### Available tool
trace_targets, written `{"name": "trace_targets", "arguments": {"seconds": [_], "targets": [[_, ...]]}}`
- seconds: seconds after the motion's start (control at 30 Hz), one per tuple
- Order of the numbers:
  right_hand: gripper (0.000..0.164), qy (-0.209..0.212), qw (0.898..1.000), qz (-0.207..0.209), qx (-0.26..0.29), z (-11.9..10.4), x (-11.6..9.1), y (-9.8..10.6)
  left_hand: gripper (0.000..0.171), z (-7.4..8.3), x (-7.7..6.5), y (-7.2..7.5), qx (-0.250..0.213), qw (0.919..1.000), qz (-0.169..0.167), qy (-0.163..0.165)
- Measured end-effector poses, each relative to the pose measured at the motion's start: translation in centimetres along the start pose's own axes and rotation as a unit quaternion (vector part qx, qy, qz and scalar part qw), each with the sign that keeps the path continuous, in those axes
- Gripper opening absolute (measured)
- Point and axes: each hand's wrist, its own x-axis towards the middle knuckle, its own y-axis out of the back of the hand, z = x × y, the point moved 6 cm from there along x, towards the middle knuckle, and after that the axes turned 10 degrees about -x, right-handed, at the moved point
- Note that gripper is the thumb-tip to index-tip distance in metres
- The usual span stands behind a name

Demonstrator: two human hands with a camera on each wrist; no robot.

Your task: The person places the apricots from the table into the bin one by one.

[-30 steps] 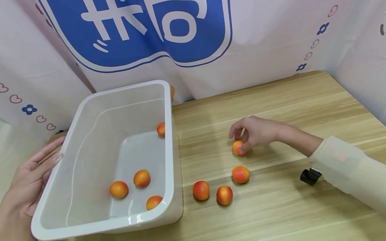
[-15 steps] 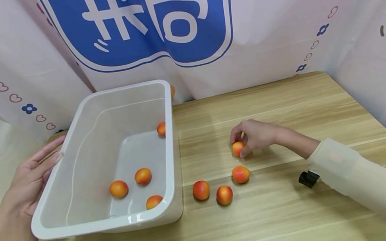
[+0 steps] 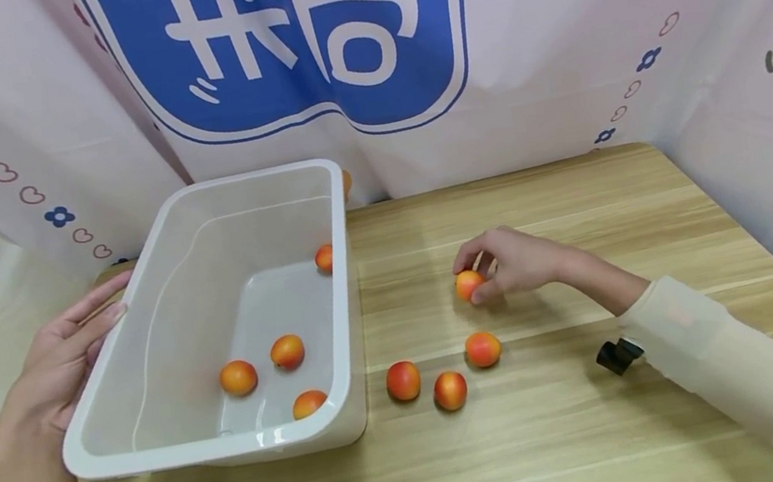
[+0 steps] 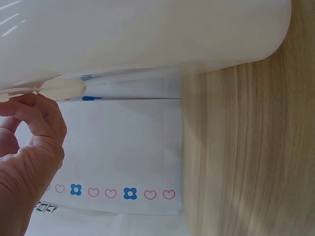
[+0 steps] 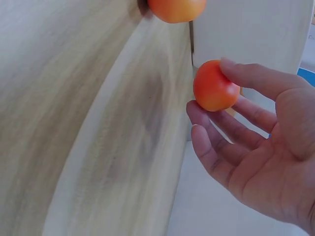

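My left hand (image 3: 47, 379) grips the left rim of a white plastic tub (image 3: 178, 457). In the left wrist view its curled fingers (image 4: 42, 110) pinch the rim from outside. Several round orange-red fruits, such as this one (image 3: 238, 378), lie inside on the tub's floor. To the right of the tub, my right hand (image 3: 522, 260) pinches another orange-red fruit (image 3: 468, 284) between thumb and fingertips. The right wrist view shows this fruit (image 5: 215, 87) held just off the tabletop. Nearer to me, three more fruits (image 3: 403, 381) rest on the wood beside the tub.
A wooden table (image 3: 613, 424) carries everything. Behind it hangs a white cloth (image 3: 537, 40) with a blue printed sign. One more orange fruit (image 3: 346, 185) shows partly behind the tub's far right corner. Fabric walls border both sides.
My right hand has taken a firmer pinch on the fruit and lifted it slightly, moving a little left and away from me. One fruit in the tub has rolled slightly. My left hand stays put.
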Motion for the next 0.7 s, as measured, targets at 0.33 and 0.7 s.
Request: {"name": "trace_targets", "arguments": {"seconds": [0.33,0.7], "targets": [[0.033,0.027,0.999,0.024,0.011,-1.3,0.0,1.1,0.041,0.0,0.0,0.1,0.003,1.0,0.001,0.003],[0.031,0.058,0.997,0.052,0.013,-2.9,-0.2,1.5,0.041,-0.1,-0.1,0.0,-0.004,0.9999,0.014,0.001]]}}
